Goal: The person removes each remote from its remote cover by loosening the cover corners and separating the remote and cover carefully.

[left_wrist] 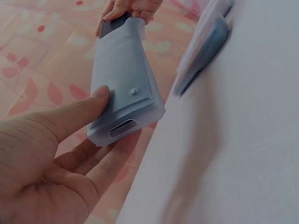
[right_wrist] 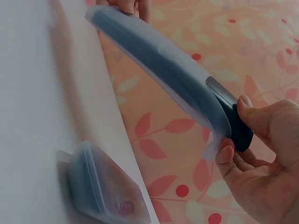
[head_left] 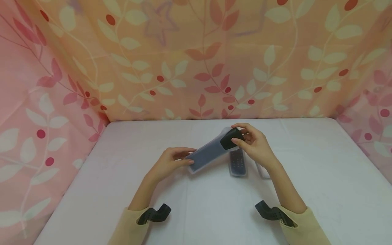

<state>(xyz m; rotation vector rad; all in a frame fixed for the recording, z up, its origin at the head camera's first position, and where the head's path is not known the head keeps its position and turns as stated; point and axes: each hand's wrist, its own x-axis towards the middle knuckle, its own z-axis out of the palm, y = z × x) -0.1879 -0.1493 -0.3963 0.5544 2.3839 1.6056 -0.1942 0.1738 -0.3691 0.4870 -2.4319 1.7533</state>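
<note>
Held above the table is a dark remote control (head_left: 231, 138) in a translucent soft sleeve (head_left: 206, 156). Its black end sticks out bare at the right, where the sleeve's mouth hangs loose as a flap (right_wrist: 212, 147). My right hand (head_left: 258, 146) pinches that bare end between thumb and fingers, with a fingertip by the sleeve's edge. At the lower, covered end my left hand (head_left: 167, 162) grips with the thumb on one face and fingers behind. A slot and a small round stud show on this end in the left wrist view.
A second remote control (head_left: 238, 165) in a translucent cover lies on the white table (head_left: 190, 211), below the right hand. Beside it is a white object (head_left: 263, 171), mostly hidden by the right wrist. Floral cloth (head_left: 196, 68) hangs behind and at both sides.
</note>
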